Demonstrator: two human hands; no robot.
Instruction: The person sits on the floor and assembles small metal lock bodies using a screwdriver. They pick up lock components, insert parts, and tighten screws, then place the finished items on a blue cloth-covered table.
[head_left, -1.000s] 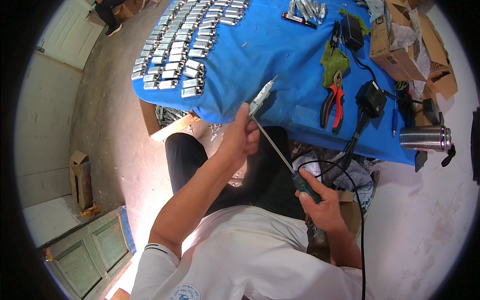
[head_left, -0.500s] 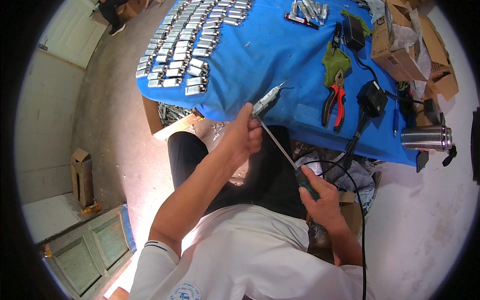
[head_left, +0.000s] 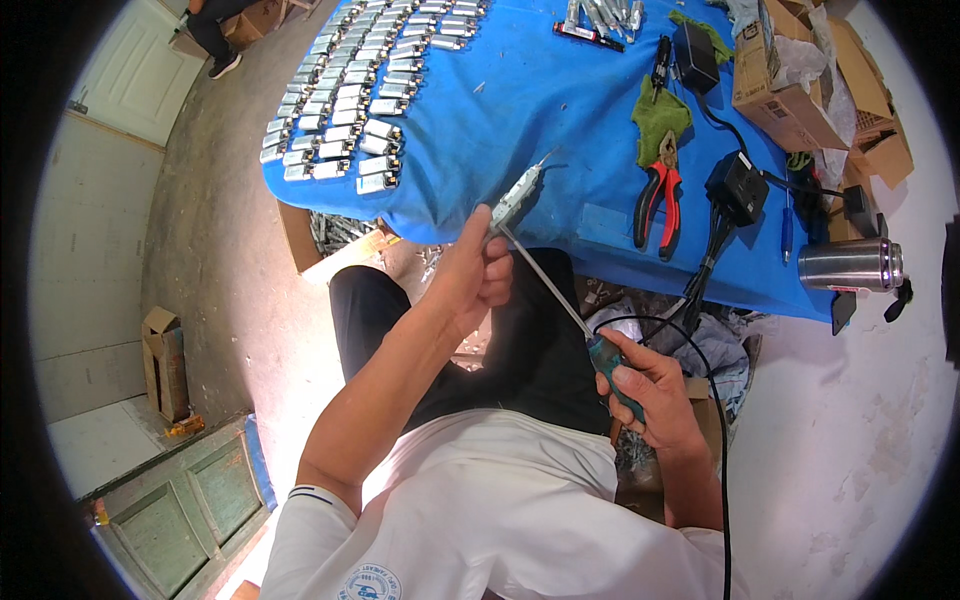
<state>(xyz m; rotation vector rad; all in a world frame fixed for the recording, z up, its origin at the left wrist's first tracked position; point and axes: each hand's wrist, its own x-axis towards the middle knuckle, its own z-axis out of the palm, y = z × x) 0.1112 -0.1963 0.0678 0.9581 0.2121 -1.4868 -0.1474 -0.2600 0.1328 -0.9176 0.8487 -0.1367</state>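
My left hand [head_left: 474, 278] pinches a slim silver metal part [head_left: 517, 198] by its near end, just past the blue table's front edge. A thin wire sticks out from the part's far end. My right hand [head_left: 652, 392] is closed round the dark green handle of a screwdriver [head_left: 546, 279], above my right thigh. The screwdriver's shaft slants up to the left, and its tip meets the near end of the part, by my left fingertips. How the tip sits there is too small to tell. Rows of similar-looking silver parts [head_left: 343, 118] lie at the table's far left.
Red-and-black pliers [head_left: 658, 205] lie on the blue cloth [head_left: 470, 130], right of centre, below a green rag [head_left: 660, 118]. Black adapters [head_left: 736, 190] with cables, a steel flask [head_left: 850, 266] and cardboard boxes [head_left: 790, 110] are at the right. A box of metal pieces [head_left: 340, 232] stands under the table's left edge.
My right hand's fingers have loosened and shifted on the screwdriver, so more of the handle shows. The table scene has slid slightly left in view. My left hand still holds the silver part.
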